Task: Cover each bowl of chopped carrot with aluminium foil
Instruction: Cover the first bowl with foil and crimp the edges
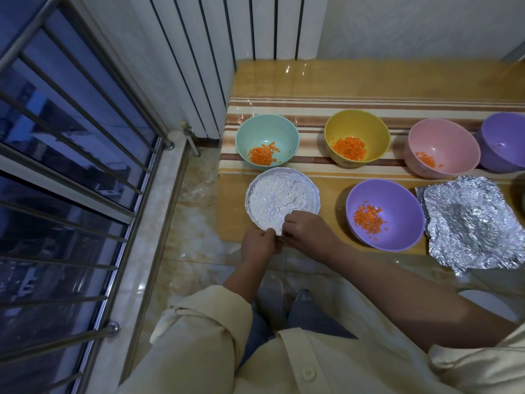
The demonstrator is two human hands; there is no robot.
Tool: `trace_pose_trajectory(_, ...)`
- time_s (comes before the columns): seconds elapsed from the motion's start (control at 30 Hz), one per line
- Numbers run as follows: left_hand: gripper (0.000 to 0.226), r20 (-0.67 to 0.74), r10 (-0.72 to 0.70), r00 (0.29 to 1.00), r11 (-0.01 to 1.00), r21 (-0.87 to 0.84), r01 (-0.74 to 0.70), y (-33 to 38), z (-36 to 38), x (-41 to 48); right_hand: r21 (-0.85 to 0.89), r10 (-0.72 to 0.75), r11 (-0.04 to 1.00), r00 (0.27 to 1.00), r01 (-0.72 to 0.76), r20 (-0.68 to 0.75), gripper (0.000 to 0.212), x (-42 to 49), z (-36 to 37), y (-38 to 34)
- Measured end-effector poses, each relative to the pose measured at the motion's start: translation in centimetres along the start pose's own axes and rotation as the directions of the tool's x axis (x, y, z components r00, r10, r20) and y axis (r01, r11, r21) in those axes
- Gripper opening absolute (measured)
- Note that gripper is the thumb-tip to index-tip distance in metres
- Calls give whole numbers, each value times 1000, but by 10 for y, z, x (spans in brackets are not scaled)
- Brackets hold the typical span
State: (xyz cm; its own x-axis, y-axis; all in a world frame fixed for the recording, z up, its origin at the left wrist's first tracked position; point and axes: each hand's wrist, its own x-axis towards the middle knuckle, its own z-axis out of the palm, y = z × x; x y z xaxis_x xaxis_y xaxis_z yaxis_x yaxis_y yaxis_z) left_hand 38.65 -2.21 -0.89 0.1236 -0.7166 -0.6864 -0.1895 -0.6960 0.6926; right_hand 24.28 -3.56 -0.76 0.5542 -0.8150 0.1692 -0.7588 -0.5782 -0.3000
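Probably on foil (281, 194) — left hand (260, 243), right hand (305, 230).

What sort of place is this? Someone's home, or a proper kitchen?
Probably a home, a corner by a window rather than a fitted kitchen: a white radiator on the wall, a barred window beside it, and plastic bowls on a table with a striped cloth.
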Motion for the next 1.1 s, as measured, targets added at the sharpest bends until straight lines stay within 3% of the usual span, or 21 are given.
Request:
trace_pose_trajectory(0.13,42,-7,-31,1000,999,-10,31,0,2,4,27,30,999,999,-29,-12,25,-2,4,-1)
trace_pose_trajectory(0.33,28,50,-117,992,991,-54,120,6,3,-4,51,52,997,998,-51,-25,24,-2,4,-3)
trace_pose_trajectory(0.57,32,61,-99,993,988,-117,105,12,5,-5,70,68,995,997,-67,-23,22,-2,6,-5)
trace_pose_trajectory(0.77,28,75,-79,994,994,-64,84,15,-6,2,43,29,999,999,-28,-14,26,-9,0,2)
trace_pose_trajectory(1.1,24,74,-147,986,974,-163,158,5,2,0,30,14,999,1000,-14,9,27,-2,4,-6)
